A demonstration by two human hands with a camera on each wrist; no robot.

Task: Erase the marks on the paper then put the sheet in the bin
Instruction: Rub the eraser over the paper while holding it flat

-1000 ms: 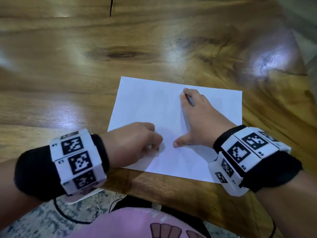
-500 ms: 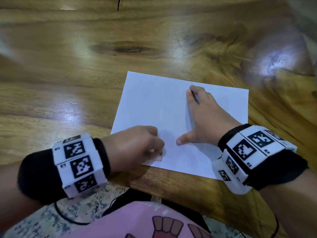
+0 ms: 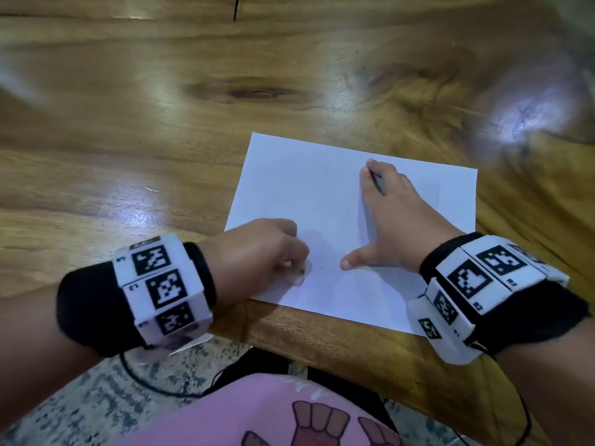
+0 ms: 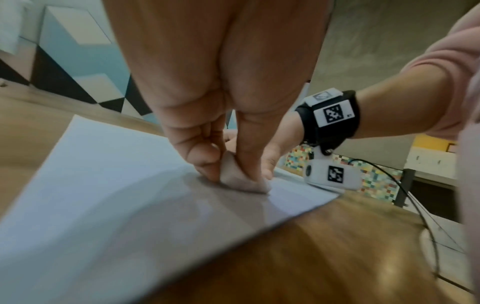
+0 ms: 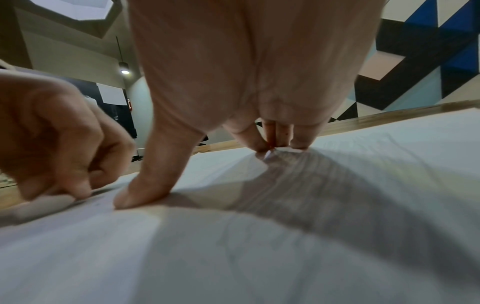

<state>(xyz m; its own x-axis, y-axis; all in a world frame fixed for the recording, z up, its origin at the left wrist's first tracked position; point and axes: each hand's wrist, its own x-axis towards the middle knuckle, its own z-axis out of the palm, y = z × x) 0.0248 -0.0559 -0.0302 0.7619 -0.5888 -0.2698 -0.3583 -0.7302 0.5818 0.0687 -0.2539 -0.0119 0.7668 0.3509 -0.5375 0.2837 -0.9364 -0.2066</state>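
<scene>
The head view looks down from above, while both wrist views skim low and close, all sharing the paper (image 3: 328, 201) on the bench (image 3: 161, 91).

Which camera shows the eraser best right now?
The left wrist view: the eraser sits close up, pinched by the left hand and pressed on the paper. The head view shows only a pale sliver under the fingers. The right wrist view shows it blurred at the edge.

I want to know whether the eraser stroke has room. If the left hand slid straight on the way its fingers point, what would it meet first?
Probably the right hand's thumb: the left hand and its eraser point across bare paper towards it. Depth is uncertain.
</scene>
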